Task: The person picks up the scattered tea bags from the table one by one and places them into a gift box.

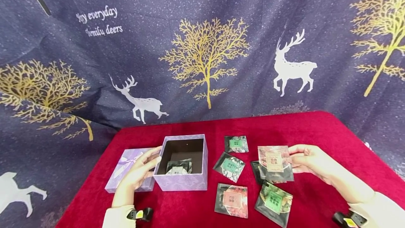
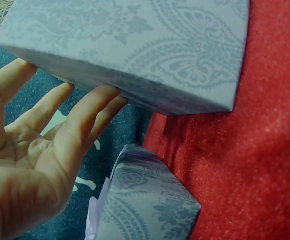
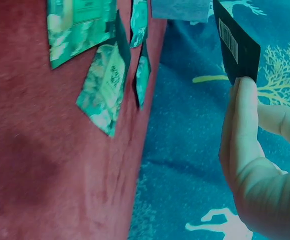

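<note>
- Lid [image 1: 118,173], lilac, ribbon bow: just beside the box, beyond the left fingers' outer side.
- Left hand [image 1: 139,170]: fingers extended, tips touching the box's left wall. Judged best: light pressure, enough to steady it without tipping.
- Box [image 1: 181,182], lilac, uncovered: immediately right of the left fingers; one dark packet [image 1: 178,169] inside.
- Loose packets, on the red table [image 1: 177,210], between the two hands: two teal-labelled [image 1: 236,144] [image 1: 230,166]; one pink-labelled [image 1: 231,200]; one green-labelled [image 1: 274,201], nearer the body than the right fingers; one dark, mostly hidden [image 1: 256,171].
- Cream-labelled packet [image 1: 275,164]: raised, left of the right fingers.
- Right hand [image 1: 311,159]: fingers pinching that packet's right edge. Judged best: firm edge pinch against swivelling; clearance over the loose packets.
</note>
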Available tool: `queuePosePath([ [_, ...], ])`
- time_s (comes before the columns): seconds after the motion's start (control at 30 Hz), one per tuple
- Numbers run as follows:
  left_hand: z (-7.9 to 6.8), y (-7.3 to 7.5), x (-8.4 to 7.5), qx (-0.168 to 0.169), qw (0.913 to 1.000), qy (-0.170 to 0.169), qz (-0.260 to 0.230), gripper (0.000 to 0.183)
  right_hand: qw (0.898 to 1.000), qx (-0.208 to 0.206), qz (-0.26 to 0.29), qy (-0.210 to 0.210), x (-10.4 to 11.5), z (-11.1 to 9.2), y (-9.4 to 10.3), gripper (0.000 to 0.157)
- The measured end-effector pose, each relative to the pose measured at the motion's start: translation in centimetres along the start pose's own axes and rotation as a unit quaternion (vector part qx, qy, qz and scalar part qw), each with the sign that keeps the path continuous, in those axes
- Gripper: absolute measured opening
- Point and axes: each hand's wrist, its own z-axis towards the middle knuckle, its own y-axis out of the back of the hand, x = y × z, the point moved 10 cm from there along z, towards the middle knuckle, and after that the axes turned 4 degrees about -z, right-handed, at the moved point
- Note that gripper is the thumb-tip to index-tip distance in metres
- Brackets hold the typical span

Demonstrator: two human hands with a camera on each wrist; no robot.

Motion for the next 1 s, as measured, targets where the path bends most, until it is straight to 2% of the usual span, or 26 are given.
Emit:
queuePosePath([
  [0.73,0.1,0.2,-0.1,-0.011,0.9999,0.008,0.009,0.056,0.999,-0.034,-0.019,-0.011,2.7,4.7,-3.4,0.017],
  [1.0,0.0,0.1,0.0,-0.009,0.9999,0.007,0.006,0.056,0.999,-0.035,-0.019,-0.009,3.6,6.3,-4.8,0.016],
])
